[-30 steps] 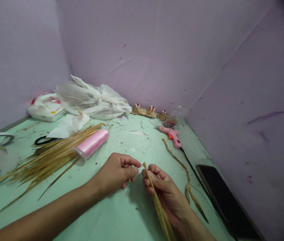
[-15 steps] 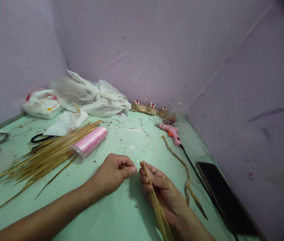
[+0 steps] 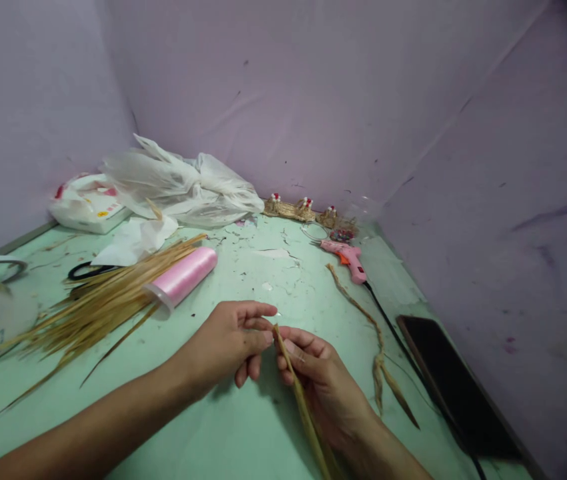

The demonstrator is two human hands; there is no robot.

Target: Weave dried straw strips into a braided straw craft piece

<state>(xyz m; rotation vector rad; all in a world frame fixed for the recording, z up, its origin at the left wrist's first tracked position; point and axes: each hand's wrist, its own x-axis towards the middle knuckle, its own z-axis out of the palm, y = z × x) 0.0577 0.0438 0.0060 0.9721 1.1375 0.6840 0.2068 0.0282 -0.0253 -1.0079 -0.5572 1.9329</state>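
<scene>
My right hand (image 3: 321, 367) pinches a bundle of dried leaf strips (image 3: 297, 390) between thumb and fingers. The strips' tip points up and away, and their lower ends run out at the bottom edge of the view. My left hand (image 3: 243, 340) is beside that tip, fingers parted and index finger stretched over it. Whether the left thumb touches the tip I cannot tell. To the right of my right hand, a twisted, knotted dried strip (image 3: 376, 347) lies on the green table (image 3: 188, 440).
Left lie a pink ribbon roll (image 3: 186, 277), a pile of dried leaf strips (image 3: 88, 313) and black-handled scissors (image 3: 86, 270). White plastic bags (image 3: 188, 190) and beaded straw pieces (image 3: 288, 210) line the back. A pink glue gun (image 3: 346, 257) and dark phone (image 3: 456, 387) are right.
My left hand has uncurled its fingers and come closer to the tip of the strips. The right hand keeps its grip, with the strips turned slightly. The view has shifted a little.
</scene>
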